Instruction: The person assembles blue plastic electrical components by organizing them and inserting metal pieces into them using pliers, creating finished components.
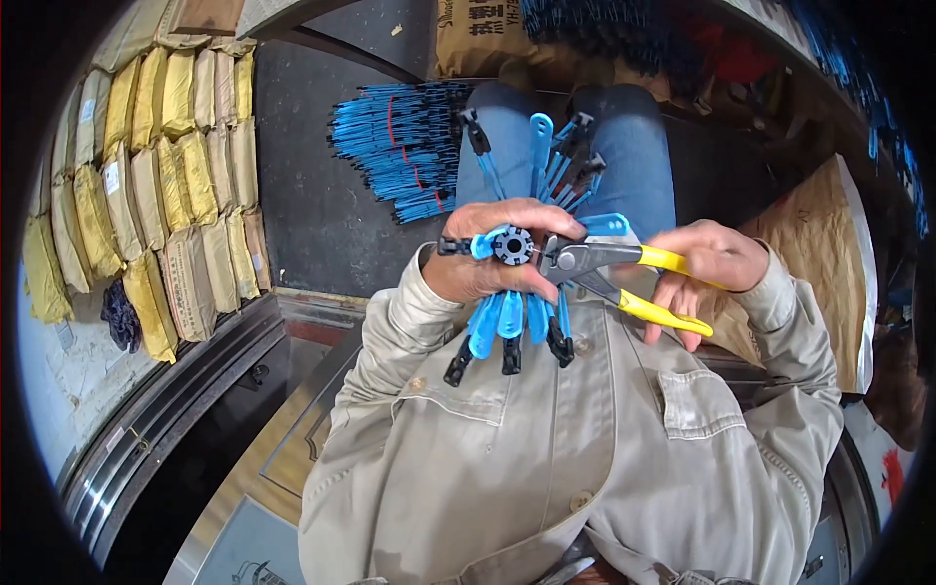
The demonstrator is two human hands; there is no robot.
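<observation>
My left hand (458, 278) is wrapped round a bundle of blue plastic ribs (510, 314) with black clip-like ends, which fan out above and below my fingers. At its middle a round black notched hub (513, 246) with a central hole faces up. My right hand (717, 255) grips pliers (673, 261) with yellow handles, held apart. Their dark metal jaws lie right beside the hub, by my left thumb; a thin wire seems to run between hub and jaws, though its full course is hidden.
Beyond my lap lies a pile of blue rods (400, 146) with black ends, tied with red bands. Paper-wrapped packages (146, 185) are stacked at the left. A brown paper sack (819, 253) stands at the right, and a printed carton (480, 39) at the far side.
</observation>
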